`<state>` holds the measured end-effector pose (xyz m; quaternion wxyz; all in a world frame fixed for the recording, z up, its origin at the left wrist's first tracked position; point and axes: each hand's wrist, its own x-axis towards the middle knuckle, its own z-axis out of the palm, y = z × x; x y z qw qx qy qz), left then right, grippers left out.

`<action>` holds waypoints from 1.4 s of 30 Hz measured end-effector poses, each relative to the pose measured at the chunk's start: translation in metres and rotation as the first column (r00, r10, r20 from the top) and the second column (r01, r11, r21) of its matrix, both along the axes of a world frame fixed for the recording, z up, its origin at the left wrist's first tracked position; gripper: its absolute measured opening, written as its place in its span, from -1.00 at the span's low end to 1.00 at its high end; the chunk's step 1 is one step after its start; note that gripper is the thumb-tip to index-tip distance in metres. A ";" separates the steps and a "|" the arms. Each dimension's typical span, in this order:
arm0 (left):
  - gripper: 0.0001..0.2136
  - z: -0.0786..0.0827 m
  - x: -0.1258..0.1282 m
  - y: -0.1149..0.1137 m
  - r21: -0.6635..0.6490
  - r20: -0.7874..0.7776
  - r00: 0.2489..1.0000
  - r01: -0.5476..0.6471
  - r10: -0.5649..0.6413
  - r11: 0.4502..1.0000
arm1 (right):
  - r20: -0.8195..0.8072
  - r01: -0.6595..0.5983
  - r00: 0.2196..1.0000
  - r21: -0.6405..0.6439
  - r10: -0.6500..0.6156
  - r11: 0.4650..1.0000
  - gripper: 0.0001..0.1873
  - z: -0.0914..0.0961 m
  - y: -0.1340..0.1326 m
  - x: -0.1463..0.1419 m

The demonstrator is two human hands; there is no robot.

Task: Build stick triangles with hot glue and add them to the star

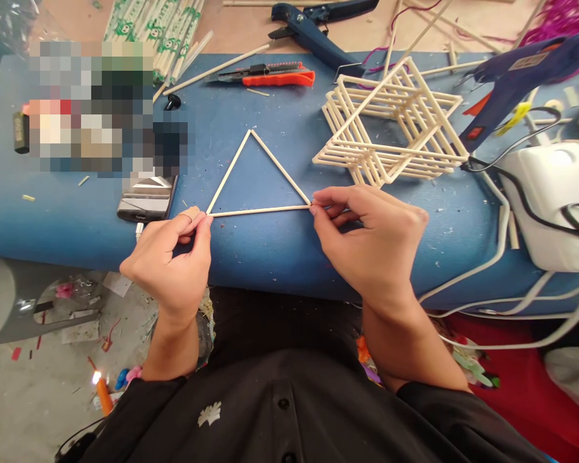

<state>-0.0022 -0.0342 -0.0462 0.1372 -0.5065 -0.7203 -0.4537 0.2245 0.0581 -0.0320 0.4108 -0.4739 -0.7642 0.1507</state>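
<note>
Wearing a black shirt [280, 392], close up. Pinching the left bottom corner of a stick triangle [260, 211] with the left hand [174, 257] and the right bottom corner with the right hand [374, 231], clamping each grip on a corner. Holding the triangle at the blue counter [270, 257], pointing its tip away. Maybe lining up corners now, so probably needing a steady hold and neat, touching ends next. Farther on, seeing a phone [145, 196] leftward, a star-shaped stick stack [400, 151] and glue gun [502, 87] rightward, then an orange knife [277, 78].
</note>
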 end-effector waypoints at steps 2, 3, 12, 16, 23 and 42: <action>-0.96 -0.001 0.000 0.000 0.005 -0.005 1.000 0.001 -0.001 1.000 | -0.006 0.005 1.000 0.003 -0.005 1.000 -0.88 0.000 0.000 0.000; -0.95 -0.001 0.000 0.000 0.007 -0.007 1.000 -0.003 0.003 1.000 | -0.008 0.007 1.000 0.005 -0.007 1.000 -0.87 0.000 0.000 0.000; -0.95 -0.004 0.000 0.000 0.011 -0.037 0.999 -0.020 0.020 1.000 | 0.003 0.004 1.000 0.007 -0.004 1.000 -0.86 0.000 -0.001 0.000; -0.92 -0.002 0.001 -0.001 -0.003 -0.039 0.999 -0.034 0.034 0.999 | 0.010 0.004 1.000 0.023 -0.004 1.000 -0.87 -0.001 -0.001 0.001; -0.92 -0.001 0.001 -0.002 -0.009 -0.037 0.999 -0.019 0.018 1.000 | 0.005 -0.020 1.000 0.049 0.020 0.999 -0.83 -0.001 -0.002 0.001; -0.70 -0.005 0.010 -0.020 0.008 -0.391 0.820 0.458 -0.418 0.889 | -0.033 -0.005 0.999 0.248 0.013 0.969 -0.77 0.034 -0.021 0.059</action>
